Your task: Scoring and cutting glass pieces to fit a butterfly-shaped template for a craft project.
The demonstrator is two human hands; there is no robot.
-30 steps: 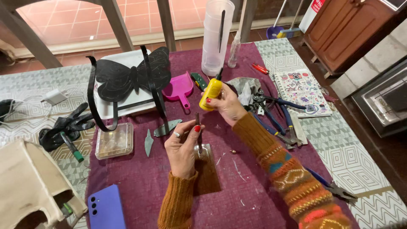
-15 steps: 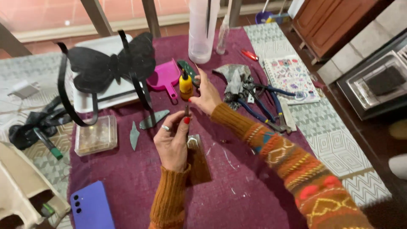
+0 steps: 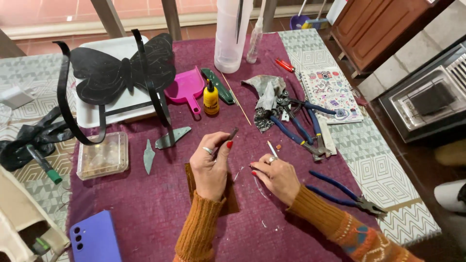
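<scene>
Left hand: the left hand rests on the maroon cloth with its fingers closed on a thin grey strip, which juts from the fingertips toward 1 o'clock.
Right hand: the right hand lies just at 3 o'clock of the left one, fingers curled and pressed together on the cloth; a small pale sliver sticks up by its knuckles, and whether the fingers grip it cannot be told.
Under the left hand: a brown leather piece lies flat, partly covered by the wrist.
At 9 o'clock of the left hand: a grey leaf-shaped cutout, and beyond it a clear plastic box.
At 11 o'clock: a second grey cutout, near the foot of a black metal butterfly stand.
At 12 o'clock: a yellow glue bottle stands upright, beside a pink dustpan.
At 2 o'clock of the right hand: blue-handled pliers lie in a heap against a grey rag.
At 4 o'clock of the right hand: another pair of blue pliers lies by the sleeve.
At 7 o'clock of the left hand: a blue phone lies face down, well apart.
</scene>
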